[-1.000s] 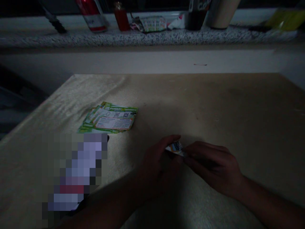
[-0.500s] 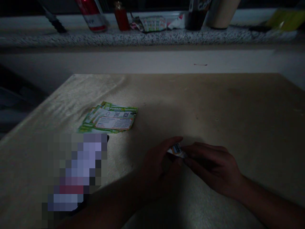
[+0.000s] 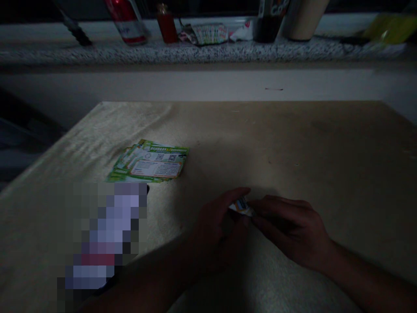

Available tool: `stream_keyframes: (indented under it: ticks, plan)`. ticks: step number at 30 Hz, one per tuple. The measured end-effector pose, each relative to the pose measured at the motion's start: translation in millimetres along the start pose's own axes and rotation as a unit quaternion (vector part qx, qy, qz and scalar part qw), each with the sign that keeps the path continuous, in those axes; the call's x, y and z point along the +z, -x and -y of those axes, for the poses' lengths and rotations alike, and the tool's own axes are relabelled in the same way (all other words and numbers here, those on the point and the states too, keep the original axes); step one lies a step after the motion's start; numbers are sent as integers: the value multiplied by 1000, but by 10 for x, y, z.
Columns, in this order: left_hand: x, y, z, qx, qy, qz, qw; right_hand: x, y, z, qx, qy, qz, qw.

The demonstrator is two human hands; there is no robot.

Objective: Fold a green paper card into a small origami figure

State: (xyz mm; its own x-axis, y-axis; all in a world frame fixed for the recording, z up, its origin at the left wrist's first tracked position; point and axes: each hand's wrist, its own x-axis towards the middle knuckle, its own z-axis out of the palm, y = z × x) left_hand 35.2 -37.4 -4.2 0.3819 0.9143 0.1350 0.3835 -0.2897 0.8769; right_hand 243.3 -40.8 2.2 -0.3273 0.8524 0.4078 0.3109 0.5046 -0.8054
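Between my two hands is a small folded piece of printed paper [image 3: 241, 206], white with orange and dark blue print. My left hand [image 3: 221, 226] curls around its left side, with the thumb and fingers closed at its edges. The fingertips of my right hand [image 3: 293, 226] pinch the paper's right end. Part of the paper is hidden by the fingers, and the dim light blurs its folds. A fanned stack of green and white printed cards [image 3: 156, 163] lies on the table, beyond my left hand and to its left.
A pixelated, phone-like object [image 3: 110, 230] lies at the left of the table [image 3: 293, 139], close to my left forearm. On the speckled sill [image 3: 195, 52] behind stand a red can [image 3: 127, 24], a small red bottle [image 3: 167, 26], a dark bottle [image 3: 269, 24], a pale cup [image 3: 304, 19] and a crumpled wrapper [image 3: 210, 34].
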Motion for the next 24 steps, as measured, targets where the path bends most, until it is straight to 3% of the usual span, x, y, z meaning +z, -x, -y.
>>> stream_keyframes:
  ticks: [24]
  plan:
    - [35, 2, 57, 4, 27, 9, 1000, -1, 9, 3, 3, 4, -11, 1000]
